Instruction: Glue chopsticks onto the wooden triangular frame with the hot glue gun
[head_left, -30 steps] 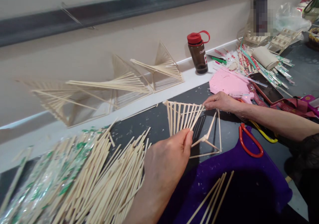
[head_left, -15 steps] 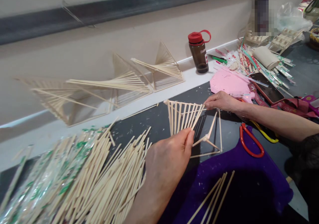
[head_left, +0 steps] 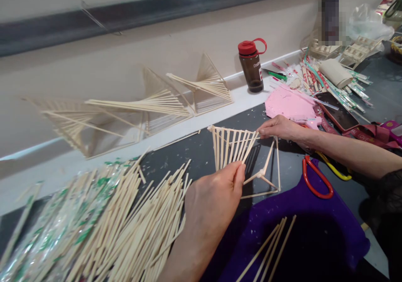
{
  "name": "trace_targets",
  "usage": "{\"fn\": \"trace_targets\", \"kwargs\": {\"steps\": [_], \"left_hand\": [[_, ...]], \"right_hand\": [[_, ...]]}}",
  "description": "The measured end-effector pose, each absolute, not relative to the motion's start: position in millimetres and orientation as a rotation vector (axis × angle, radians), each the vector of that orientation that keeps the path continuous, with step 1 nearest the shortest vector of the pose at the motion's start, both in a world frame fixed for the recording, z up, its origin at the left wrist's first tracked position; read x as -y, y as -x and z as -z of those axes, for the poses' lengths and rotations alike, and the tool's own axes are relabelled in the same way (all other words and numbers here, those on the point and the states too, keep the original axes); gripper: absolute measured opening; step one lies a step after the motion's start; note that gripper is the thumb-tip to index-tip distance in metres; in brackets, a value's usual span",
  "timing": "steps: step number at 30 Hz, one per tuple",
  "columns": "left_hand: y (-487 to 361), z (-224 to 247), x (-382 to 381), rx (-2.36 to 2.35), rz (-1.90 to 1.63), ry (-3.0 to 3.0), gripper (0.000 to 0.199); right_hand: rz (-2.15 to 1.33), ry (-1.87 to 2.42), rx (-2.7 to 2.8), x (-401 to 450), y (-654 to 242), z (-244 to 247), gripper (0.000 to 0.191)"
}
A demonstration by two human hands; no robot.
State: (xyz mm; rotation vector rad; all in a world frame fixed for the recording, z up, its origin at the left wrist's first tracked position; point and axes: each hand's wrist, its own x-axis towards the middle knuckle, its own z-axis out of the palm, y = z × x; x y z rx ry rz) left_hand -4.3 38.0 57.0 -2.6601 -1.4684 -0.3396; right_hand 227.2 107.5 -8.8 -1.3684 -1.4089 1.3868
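Note:
My left hand (head_left: 213, 208) is closed, thumb and fingers pinching the lower part of a wooden stick frame (head_left: 234, 130). This frame has a row of thin sticks fanned below a top bar. At the top bar's right end, my right hand (head_left: 278, 127) pinches the corner with its fingertips. Behind and below, more sticks meet at a pale joint (head_left: 260, 173); the left hand hides part of the frame. Left of my left hand lies a pile of bare wooden sticks (head_left: 147, 227). Several loose sticks (head_left: 266, 248) lie at the bottom, over the dark purple sheet (head_left: 333, 227).
Twisted stick structures (head_left: 141, 106) stand along the wall. A red-lidded bottle (head_left: 251, 66) is behind the frame. A red handle loop (head_left: 317, 177), a pink flat piece (head_left: 287, 102), a phone (head_left: 337, 110) and wrapped chopsticks (head_left: 351, 85) lie right; more wrapped sticks (head_left: 63, 219) lie left.
Both hands keep the same grip on the stick frame. The view has shifted very slightly; otherwise nothing visibly moves.

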Motion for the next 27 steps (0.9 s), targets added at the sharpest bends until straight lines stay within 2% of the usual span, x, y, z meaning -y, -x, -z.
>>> {"fn": "trace_targets", "kwargs": {"steps": [8, 20, 27], "left_hand": [[6, -56, -37, 1.517, 0.312, 2.679, 0.029], [20, -48, -16, 1.425, 0.860, 2.766, 0.023], [37, -45, 1, 1.687, 1.086, 2.676, 0.018]], "right_hand": [[-1.385, 1.312, 1.433, -108, -228, 8, 0.011], [-1.321, 1.292, 1.550, -108, -232, 14, 0.012], [-1.308, 1.360, 1.509, -107, -233, 11, 0.013]]}}
